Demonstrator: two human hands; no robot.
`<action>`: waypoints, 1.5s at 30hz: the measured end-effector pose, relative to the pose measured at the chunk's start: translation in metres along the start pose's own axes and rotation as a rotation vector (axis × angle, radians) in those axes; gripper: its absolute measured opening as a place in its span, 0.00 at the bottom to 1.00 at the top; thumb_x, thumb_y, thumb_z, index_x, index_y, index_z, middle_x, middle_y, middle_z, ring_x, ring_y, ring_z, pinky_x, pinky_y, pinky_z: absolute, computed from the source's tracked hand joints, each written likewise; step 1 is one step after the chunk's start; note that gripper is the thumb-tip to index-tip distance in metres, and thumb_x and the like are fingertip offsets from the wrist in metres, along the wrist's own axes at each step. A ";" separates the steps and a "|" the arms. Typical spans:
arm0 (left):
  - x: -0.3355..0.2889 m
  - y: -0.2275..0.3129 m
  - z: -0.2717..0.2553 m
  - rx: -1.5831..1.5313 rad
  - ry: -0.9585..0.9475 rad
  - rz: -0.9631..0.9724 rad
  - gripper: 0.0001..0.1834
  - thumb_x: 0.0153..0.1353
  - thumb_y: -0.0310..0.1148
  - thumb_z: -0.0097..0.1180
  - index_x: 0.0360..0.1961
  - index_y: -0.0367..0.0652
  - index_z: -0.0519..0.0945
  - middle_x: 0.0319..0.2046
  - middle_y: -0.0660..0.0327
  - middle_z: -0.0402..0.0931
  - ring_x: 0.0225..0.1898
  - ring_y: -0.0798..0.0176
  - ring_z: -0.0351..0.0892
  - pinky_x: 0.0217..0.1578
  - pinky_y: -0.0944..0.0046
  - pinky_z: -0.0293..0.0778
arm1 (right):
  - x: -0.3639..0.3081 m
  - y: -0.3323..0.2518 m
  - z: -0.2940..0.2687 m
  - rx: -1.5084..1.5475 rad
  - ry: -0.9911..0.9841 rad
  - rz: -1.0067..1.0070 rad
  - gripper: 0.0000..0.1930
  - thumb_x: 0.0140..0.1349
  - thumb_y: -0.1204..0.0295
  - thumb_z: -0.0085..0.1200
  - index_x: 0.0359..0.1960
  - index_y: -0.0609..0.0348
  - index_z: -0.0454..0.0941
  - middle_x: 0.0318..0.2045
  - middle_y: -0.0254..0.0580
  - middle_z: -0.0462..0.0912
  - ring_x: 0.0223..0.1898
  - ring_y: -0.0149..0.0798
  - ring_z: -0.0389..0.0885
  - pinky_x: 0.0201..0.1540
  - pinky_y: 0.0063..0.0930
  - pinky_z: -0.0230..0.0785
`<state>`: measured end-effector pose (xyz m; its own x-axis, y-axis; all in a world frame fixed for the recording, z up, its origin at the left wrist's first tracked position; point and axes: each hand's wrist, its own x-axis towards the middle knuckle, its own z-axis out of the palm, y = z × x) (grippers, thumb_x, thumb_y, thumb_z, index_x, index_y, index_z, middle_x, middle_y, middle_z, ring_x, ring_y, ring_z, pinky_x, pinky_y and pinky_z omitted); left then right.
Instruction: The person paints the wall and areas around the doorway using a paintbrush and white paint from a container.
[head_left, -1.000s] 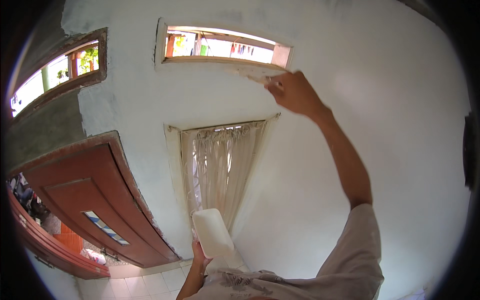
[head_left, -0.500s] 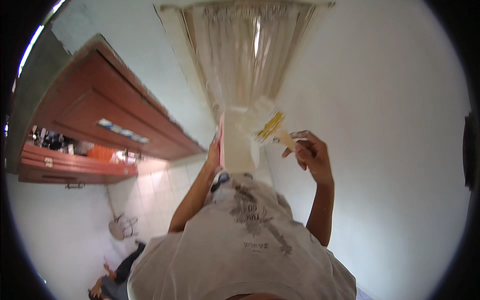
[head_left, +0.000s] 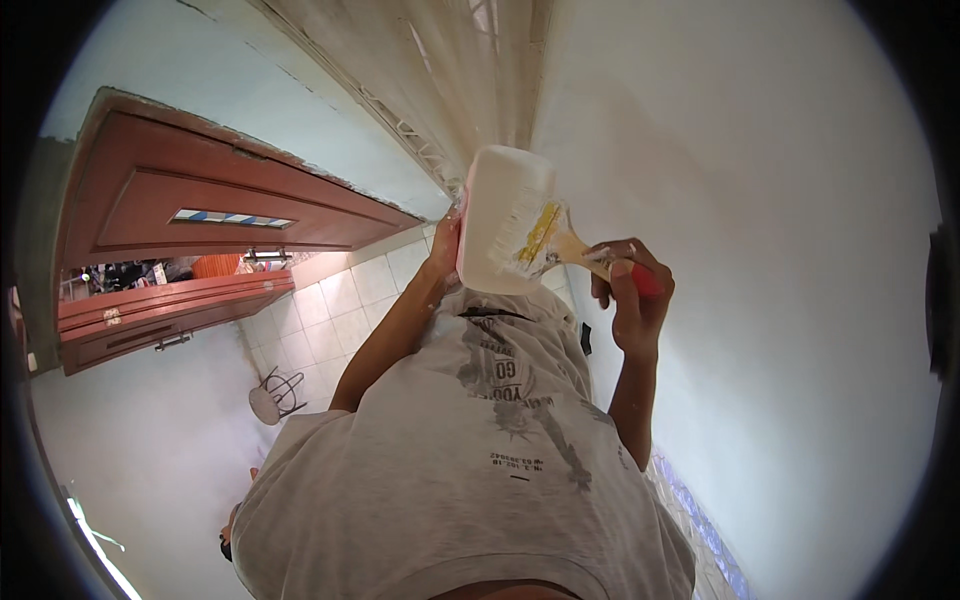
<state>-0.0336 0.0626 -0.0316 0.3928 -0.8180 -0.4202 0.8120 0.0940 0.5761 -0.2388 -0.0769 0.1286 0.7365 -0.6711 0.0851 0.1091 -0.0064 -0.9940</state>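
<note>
A home room: wooden door [head_left: 200, 215], curtain [head_left: 450, 70], tiled floor [head_left: 340, 310].

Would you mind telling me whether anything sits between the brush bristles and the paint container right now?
Nothing visible does: the brush in the right hand already lies against the open container, which the left hand holds.

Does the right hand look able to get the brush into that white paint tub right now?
Probably yes. The right hand holds the brush with its bristles already at the open white tub, which the left hand holds up; nothing lies between.
</note>
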 end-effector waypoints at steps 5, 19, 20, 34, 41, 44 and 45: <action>0.005 -0.015 0.003 -0.165 -0.161 -0.038 0.33 0.71 0.50 0.33 0.69 0.38 0.62 0.63 0.49 0.69 0.61 0.50 0.74 0.61 0.49 0.73 | 0.020 0.018 0.007 -0.177 -0.027 -0.013 0.08 0.66 0.76 0.47 0.35 0.67 0.80 0.23 0.37 0.78 0.18 0.23 0.69 0.22 0.21 0.59; 0.001 -0.016 0.014 0.046 -0.041 -0.027 0.33 0.72 0.48 0.29 0.70 0.38 0.60 0.64 0.47 0.68 0.61 0.50 0.74 0.62 0.50 0.72 | 0.053 0.020 0.014 -0.318 -0.120 -0.121 0.07 0.65 0.76 0.49 0.35 0.68 0.78 0.15 0.43 0.72 0.16 0.28 0.71 0.23 0.25 0.63; 0.000 -0.015 0.014 0.045 -0.041 -0.026 0.33 0.72 0.48 0.29 0.70 0.38 0.60 0.64 0.47 0.68 0.61 0.50 0.74 0.62 0.50 0.72 | 0.054 0.019 0.020 -0.357 -0.151 -0.027 0.07 0.65 0.75 0.50 0.34 0.68 0.78 0.15 0.44 0.72 0.16 0.27 0.70 0.23 0.25 0.63; 0.010 -0.016 -0.003 -0.232 -0.208 0.119 0.35 0.70 0.54 0.38 0.70 0.42 0.61 0.65 0.51 0.68 0.62 0.50 0.72 0.61 0.46 0.72 | 0.040 0.078 -0.030 0.823 0.186 0.340 0.23 0.71 0.59 0.38 0.45 0.69 0.78 0.22 0.44 0.78 0.19 0.31 0.67 0.25 0.22 0.60; -0.002 -0.012 -0.012 -0.164 -0.145 0.260 0.35 0.70 0.56 0.37 0.69 0.43 0.63 0.62 0.53 0.71 0.60 0.51 0.75 0.60 0.46 0.74 | 0.021 0.095 0.005 1.288 0.238 0.608 0.19 0.72 0.57 0.42 0.45 0.58 0.80 0.20 0.37 0.76 0.21 0.30 0.69 0.26 0.23 0.61; -0.021 -0.004 -0.002 -0.313 -0.025 0.233 0.33 0.71 0.55 0.38 0.68 0.44 0.66 0.60 0.54 0.73 0.59 0.51 0.75 0.59 0.46 0.74 | 0.027 0.092 0.016 1.220 0.249 0.720 0.18 0.71 0.54 0.44 0.45 0.52 0.80 0.31 0.33 0.81 0.31 0.31 0.77 0.33 0.25 0.69; -0.026 -0.011 -0.013 -0.394 0.013 0.228 0.31 0.71 0.53 0.38 0.65 0.43 0.69 0.58 0.54 0.75 0.57 0.51 0.77 0.56 0.46 0.76 | 0.029 0.090 0.021 1.179 0.266 0.787 0.18 0.70 0.52 0.46 0.45 0.49 0.80 0.36 0.31 0.84 0.36 0.32 0.80 0.36 0.27 0.72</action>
<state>-0.0468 0.0907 -0.0361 0.5843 -0.7443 -0.3235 0.8052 0.4818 0.3458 -0.1935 -0.0814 0.0434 0.7343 -0.3283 -0.5941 0.3148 0.9402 -0.1305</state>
